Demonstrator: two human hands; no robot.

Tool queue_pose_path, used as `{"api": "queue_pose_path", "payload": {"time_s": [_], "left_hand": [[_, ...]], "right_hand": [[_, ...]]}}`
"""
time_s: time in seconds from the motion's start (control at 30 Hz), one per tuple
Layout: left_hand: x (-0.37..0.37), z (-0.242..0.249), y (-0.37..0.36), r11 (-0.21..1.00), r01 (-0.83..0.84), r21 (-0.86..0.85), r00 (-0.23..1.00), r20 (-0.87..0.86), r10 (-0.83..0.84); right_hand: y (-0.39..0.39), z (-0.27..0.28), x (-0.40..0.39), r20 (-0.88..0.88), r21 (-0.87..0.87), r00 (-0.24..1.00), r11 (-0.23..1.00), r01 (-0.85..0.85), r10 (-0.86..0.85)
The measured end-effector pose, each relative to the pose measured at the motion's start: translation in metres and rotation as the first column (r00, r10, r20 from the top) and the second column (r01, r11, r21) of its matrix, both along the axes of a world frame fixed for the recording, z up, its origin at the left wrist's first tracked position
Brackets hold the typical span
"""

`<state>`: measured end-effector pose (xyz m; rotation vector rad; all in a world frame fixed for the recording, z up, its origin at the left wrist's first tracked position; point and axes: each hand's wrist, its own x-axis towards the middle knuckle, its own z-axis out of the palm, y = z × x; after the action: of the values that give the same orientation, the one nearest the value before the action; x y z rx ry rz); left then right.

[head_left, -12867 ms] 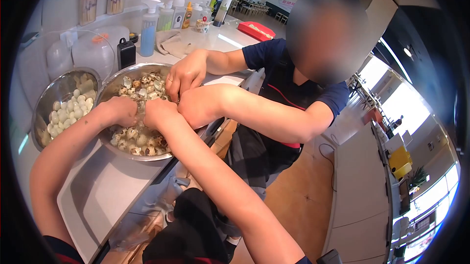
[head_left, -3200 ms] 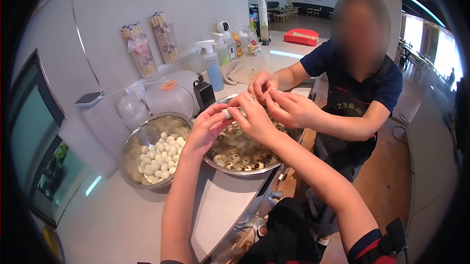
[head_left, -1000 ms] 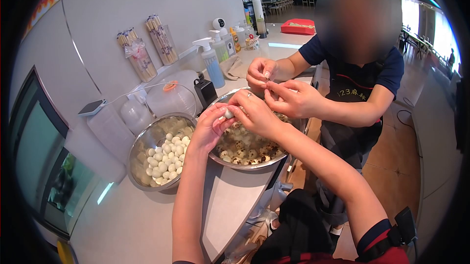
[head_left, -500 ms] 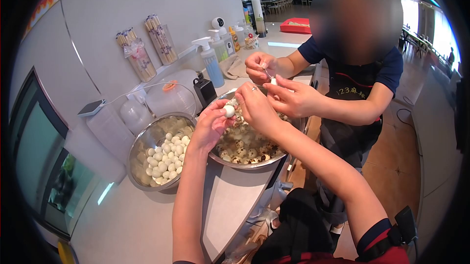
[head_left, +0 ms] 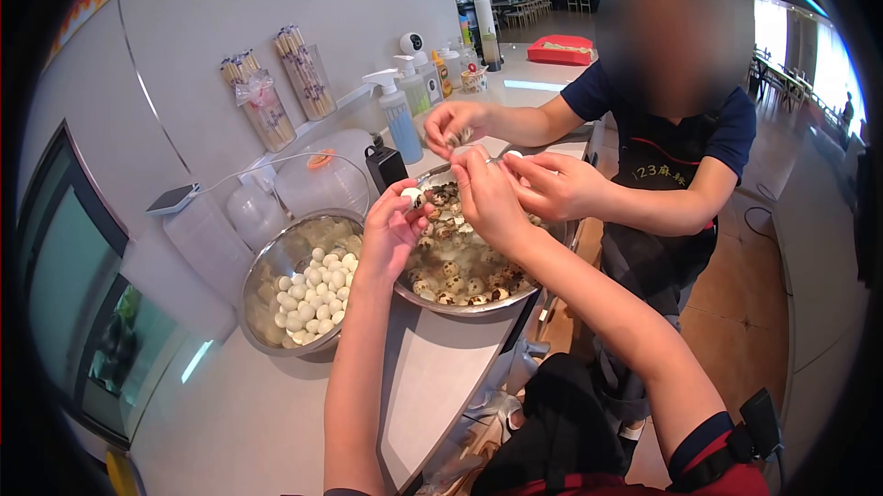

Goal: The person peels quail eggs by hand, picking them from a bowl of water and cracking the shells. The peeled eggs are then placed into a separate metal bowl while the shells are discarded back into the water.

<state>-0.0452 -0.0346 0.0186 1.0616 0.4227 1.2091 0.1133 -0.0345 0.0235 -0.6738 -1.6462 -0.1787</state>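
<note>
My left hand (head_left: 394, 224) pinches a quail egg (head_left: 414, 197) in its fingertips, above the left rim of a steel bowl (head_left: 460, 310). White shows on this egg, with dark specks beside it. Speckled quail eggs (head_left: 460, 280) and shell bits lie in cloudy water in that bowl. Over the bowl, my right hand (head_left: 492, 206) has its fingers drawn together; anything between them is hidden. To the left, a second steel bowl (head_left: 262, 280) holds many peeled white eggs (head_left: 317, 294).
Across the bowl, a co-worker's hand (head_left: 455, 123) holds speckled shell; their other hand (head_left: 561, 185) holds a white egg (head_left: 513, 155), close to my right hand. Behind stand a pump bottle (head_left: 399, 119), a black charger (head_left: 385, 167) and a red tray (head_left: 559, 51).
My left hand has drawn slightly left and up with the egg, away from my right hand. The co-worker's far hand has moved left and down, now showing speckled shell.
</note>
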Motion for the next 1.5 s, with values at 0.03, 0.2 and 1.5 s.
{"api": "queue_pose_path", "payload": {"time_s": [0.03, 0.2, 1.5], "left_hand": [[0.000, -0.001, 0.001, 1.000, -0.015, -0.027, 0.998, 0.062, 0.016], [-0.002, -0.006, 0.008, 0.999, -0.013, -0.033, 0.998, 0.065, 0.016], [0.022, 0.003, 0.014, 0.870, 0.487, 0.071, -0.394, -0.872, 0.292]], "right_hand": [[0.000, 0.000, 0.000, 0.000, 0.004, 1.000, 1.000, 0.022, -0.022], [-0.003, 0.004, 0.002, -0.043, 0.011, 0.997, 0.998, -0.056, 0.057], [0.006, -0.021, 0.024, 0.588, -0.743, 0.782, 0.517, 0.424, 0.205]]}}
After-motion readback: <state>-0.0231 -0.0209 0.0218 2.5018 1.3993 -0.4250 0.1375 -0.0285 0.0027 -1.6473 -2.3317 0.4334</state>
